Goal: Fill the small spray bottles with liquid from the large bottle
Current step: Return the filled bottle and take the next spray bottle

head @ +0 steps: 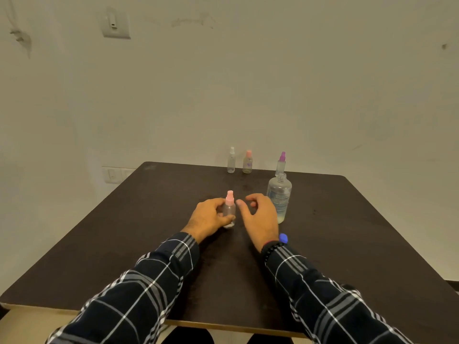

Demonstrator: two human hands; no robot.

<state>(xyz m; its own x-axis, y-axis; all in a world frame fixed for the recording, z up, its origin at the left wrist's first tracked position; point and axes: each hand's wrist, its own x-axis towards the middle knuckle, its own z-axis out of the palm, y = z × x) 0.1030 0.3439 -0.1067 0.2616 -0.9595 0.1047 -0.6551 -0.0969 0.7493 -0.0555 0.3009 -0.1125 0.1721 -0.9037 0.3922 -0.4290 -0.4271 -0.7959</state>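
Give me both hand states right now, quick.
Left hand: holding the pink-capped spray bottle.
Right hand: open, fingers loosely curled, holding nothing, just beside that bottle.

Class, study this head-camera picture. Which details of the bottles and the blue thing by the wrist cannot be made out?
- Head view: lower part of the pink-capped spray bottle, covered by fingers of the left hand.
- Label text on the large bottle: too small, blurred.
- Base of the purple-capped bottle: partly hidden behind the large bottle.
- The blue object: partly behind the wrist of the right hand; identity unclear.
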